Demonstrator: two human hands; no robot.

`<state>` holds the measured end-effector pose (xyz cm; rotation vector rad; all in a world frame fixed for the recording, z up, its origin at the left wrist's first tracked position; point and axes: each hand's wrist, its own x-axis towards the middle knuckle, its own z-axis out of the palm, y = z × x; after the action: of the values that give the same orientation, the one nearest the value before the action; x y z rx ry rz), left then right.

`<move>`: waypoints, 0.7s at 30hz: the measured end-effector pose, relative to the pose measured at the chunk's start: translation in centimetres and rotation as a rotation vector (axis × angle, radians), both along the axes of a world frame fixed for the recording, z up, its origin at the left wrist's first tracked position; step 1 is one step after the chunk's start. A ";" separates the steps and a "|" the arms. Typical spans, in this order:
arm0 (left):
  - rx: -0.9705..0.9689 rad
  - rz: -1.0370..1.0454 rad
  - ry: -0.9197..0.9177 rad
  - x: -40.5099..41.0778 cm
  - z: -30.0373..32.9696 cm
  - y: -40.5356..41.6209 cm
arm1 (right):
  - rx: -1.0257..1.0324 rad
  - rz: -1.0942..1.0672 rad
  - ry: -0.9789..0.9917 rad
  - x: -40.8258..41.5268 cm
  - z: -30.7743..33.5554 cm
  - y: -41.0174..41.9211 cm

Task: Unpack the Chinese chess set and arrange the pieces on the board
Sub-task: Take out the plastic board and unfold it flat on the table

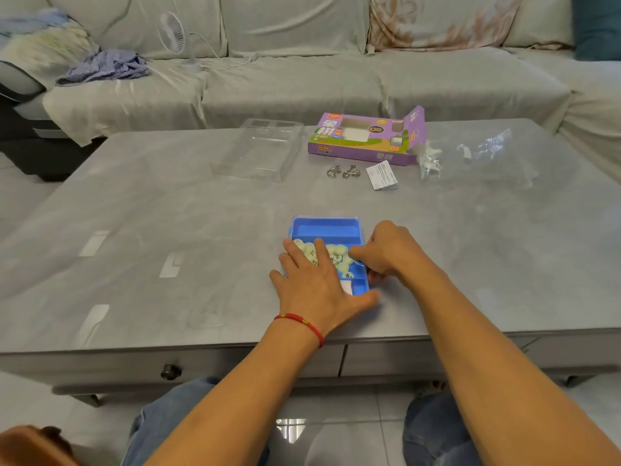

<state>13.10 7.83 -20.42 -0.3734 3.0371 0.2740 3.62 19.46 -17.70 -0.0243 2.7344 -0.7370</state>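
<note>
Left hand (316,280) lies flat, fingers spread, over blue tray (324,228); right hand (386,253) pinches its edge.

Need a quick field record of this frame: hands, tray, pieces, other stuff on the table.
left hand: flat, fingers spread over the pieces and the blue tray
right hand: fingers curled at the tray's right edge; whether it grips cannot be told
blue tray: on the grey table, far compartment empty
chess pieces: pale discs heaped in the middle compartment
purple box: open, far side of the table
clear lid: left of the box
metal ring puzzles: in front of the box
board: not visible
</note>
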 end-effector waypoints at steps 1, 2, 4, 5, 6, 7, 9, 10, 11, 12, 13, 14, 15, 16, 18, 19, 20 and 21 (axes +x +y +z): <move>-0.001 0.009 -0.012 -0.1 0.0 0.2 | 0.031 0.006 0.021 0.1 0.1 -0.2; 0.001 0.017 -0.021 -0.1 0.0 0.3 | 0.057 0.007 0.037 0.2 0.2 -0.4; 0.009 0.025 -0.027 -0.4 0.1 0.4 | 0.082 0.009 0.050 0.2 0.4 -0.7; 0.015 0.026 -0.029 -0.5 0.1 0.4 | 0.082 0.013 0.037 0.1 0.5 -0.7; 0.020 0.025 -0.032 -0.6 0.1 0.3 | 0.077 0.016 0.014 0.0 0.7 -0.7; 0.023 0.025 -0.034 -0.6 0.2 0.3 | 0.071 0.019 -0.010 -0.1 0.8 -0.7; 0.023 0.019 -0.032 -0.4 0.3 0.2 | 0.062 0.028 -0.059 -0.2 0.9 -0.5; 0.021 0.014 -0.026 -0.3 0.3 0.2 | 0.054 0.029 -0.082 -0.1 1.0 -0.5; 0.018 0.008 -0.021 -0.1 0.4 0.2 | 0.039 0.026 -0.105 -0.1 1.1 -0.4; 0.011 0.002 -0.015 0.0 0.4 0.3 | 0.019 0.020 -0.127 -0.1 1.2 -0.3; 0.003 -0.004 -0.010 0.1 0.4 0.3 | 0.000 0.016 -0.145 -0.1 1.3 -0.3; -0.004 -0.009 -0.005 0.1 0.4 0.3 | -0.014 0.010 -0.159 -0.1 1.3 -0.2; -0.005 -0.010 -0.002 0.1 0.4 0.3 | -0.023 0.004 -0.164 0.0 1.4 -0.1; 0.001 -0.006 -0.004 0.1 0.4 0.3 | -0.025 -0.003 -0.157 -0.1 1.2 -0.1; 0.016 0.004 -0.021 0.0 0.5 0.1 | -0.022 -0.007 -0.141 -0.2 1.1 0.3; 0.024 0.008 -0.033 0.0 0.5 -0.1 | -0.048 -0.003 -0.162 -0.2 1.1 0.6; 0.030 0.014 -0.038 0.0 0.5 -0.3 | -0.113 -0.001 -0.205 -0.1 1.0 1.0; 0.039 0.020 -0.040 -0.1 0.5 -0.5 | -0.215 -0.008 -0.266 0.0 1.1 1.4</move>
<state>13.00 7.32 -19.91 -0.4012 2.9860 0.3221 3.64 20.87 -16.60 0.0355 2.3971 -0.9591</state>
